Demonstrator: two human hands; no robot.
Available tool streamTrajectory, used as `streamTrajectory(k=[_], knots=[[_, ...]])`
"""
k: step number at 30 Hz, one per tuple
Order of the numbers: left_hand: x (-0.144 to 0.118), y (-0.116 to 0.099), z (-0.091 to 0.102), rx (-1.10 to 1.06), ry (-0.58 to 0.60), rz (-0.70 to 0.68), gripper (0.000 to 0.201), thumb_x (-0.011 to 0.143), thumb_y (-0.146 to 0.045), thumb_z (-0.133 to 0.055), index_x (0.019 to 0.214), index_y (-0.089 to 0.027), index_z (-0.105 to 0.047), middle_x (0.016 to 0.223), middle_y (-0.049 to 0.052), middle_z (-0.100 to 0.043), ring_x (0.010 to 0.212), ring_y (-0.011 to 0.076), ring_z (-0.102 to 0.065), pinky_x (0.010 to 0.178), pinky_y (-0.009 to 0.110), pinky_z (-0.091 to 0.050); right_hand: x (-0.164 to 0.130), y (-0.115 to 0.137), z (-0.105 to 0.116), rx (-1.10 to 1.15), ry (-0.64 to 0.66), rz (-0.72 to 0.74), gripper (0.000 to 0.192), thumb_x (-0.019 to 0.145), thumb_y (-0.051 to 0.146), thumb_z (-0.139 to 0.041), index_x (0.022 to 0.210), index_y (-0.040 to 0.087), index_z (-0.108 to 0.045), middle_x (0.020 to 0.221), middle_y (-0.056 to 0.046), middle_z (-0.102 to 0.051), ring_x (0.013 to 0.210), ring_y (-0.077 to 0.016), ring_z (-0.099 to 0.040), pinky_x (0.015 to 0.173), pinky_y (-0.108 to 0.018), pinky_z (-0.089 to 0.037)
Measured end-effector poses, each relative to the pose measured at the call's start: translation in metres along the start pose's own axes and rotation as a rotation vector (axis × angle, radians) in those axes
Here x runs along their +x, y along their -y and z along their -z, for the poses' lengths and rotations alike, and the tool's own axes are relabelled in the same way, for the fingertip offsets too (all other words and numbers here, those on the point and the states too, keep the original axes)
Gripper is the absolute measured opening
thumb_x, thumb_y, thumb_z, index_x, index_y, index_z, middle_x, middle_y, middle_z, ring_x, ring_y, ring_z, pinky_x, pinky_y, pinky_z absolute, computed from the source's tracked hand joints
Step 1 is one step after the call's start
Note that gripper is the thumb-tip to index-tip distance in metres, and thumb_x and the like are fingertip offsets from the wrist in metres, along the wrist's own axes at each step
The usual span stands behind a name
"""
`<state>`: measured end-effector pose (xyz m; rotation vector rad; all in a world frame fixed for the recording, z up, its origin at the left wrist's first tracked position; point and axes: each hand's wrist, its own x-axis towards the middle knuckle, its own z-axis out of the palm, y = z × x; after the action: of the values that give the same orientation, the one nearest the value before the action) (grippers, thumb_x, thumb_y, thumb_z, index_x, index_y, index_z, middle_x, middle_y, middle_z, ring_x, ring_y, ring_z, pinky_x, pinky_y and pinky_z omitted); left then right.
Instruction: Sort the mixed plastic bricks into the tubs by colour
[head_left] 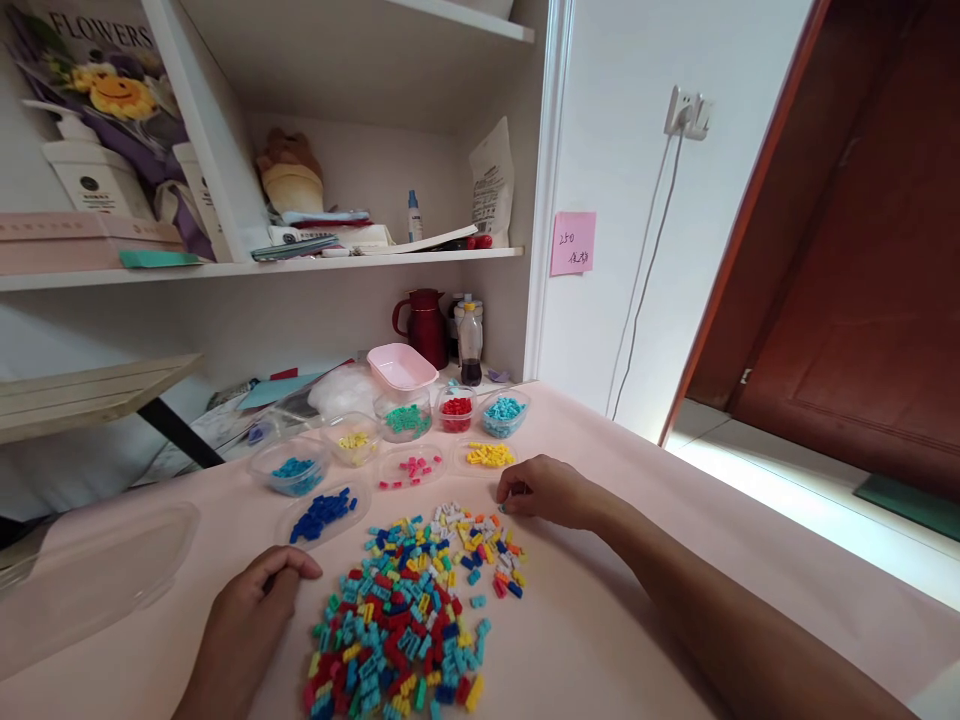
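Head view: my right hand (pixel 544 492) rests at the upper right edge of the pile of small bricks (pixel 420 610), fingertips pinched together on the table; a speck of teal shows at the tips, but I cannot tell whether a brick is actually held. My left hand (pixel 251 600) lies loosely curled at the pile's left edge, thumb toward the bricks, nothing visibly in it. Hands are well apart, pile between them.

Handling, my judgement: bricks are hard plastic, very light, stiff, not fragile. Smooth sides likely slip, and they scatter easily when nudged. Best taken one at a time, thumb and forefinger across the short sides.

Beyond the pile: a clear lid with dark blue bricks (pixel 322 513), a lid with pink bricks (pixel 411 468), a lid with yellow bricks (pixel 489 456). Behind those, tubs of light blue (pixel 294 470), pale yellow (pixel 352 440), green (pixel 406 420), red (pixel 457 410) and teal (pixel 504 411) bricks. A pink tray (pixel 401 366) sits on the green tub.

Hard to make out: near end of the pile is cut off by the lower frame edge. A large clear lid (pixel 90 580) at left is faint against the table (pixel 637 620). Shelf clutter is unresolved.
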<state>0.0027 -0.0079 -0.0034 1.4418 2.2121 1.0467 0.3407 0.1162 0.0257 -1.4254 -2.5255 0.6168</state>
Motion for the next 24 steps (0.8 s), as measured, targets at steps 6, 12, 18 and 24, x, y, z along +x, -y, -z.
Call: streamTrajectory(k=[6,12,18,24], knots=[[-0.001,-0.002,-0.001,-0.036,-0.012,0.001,0.022,0.066,-0.034,-0.046,0.067,-0.023,-0.064,0.058,-0.002,-0.060,0.054,0.0172,-0.052,0.053,0.024,-0.039,-0.002,-0.002,-0.001,-0.012,-0.013,0.053,0.033,0.071,0.016,-0.058,0.098,0.031,-0.070,0.085,0.003,-0.070,0.074,-0.0149,-0.060,0.062,-0.024,-0.038],[0.001,0.005,-0.003,-0.076,0.000,-0.012,0.022,0.065,-0.037,-0.047,0.066,-0.023,-0.064,0.056,-0.003,-0.060,0.053,0.0173,-0.051,0.052,0.024,-0.039,0.000,0.001,-0.002,-0.066,-0.035,0.027,0.031,0.070,0.019,-0.061,0.098,0.031,-0.071,0.089,0.001,-0.071,0.077,-0.0168,-0.061,0.060,-0.024,-0.037],[0.003,0.011,-0.006,-0.092,-0.020,-0.042,0.021,0.067,-0.036,-0.047,0.065,-0.024,-0.064,0.060,-0.004,-0.062,0.053,0.0164,-0.052,0.054,0.024,-0.040,0.002,0.001,-0.006,-0.078,-0.057,0.030,0.018,0.071,0.022,-0.062,0.086,0.028,-0.071,0.086,0.002,-0.070,0.077,-0.0167,-0.060,0.060,-0.024,-0.037],[0.000,0.001,-0.001,-0.071,-0.021,-0.048,0.021,0.063,-0.035,-0.046,0.061,-0.024,-0.063,0.067,-0.001,-0.067,0.062,0.0196,-0.057,0.057,0.025,-0.042,0.005,0.003,-0.011,-0.023,-0.076,-0.017,0.013,0.069,0.020,-0.063,0.079,0.025,-0.070,0.087,0.001,-0.070,0.077,-0.0169,-0.060,0.060,-0.024,-0.036]])
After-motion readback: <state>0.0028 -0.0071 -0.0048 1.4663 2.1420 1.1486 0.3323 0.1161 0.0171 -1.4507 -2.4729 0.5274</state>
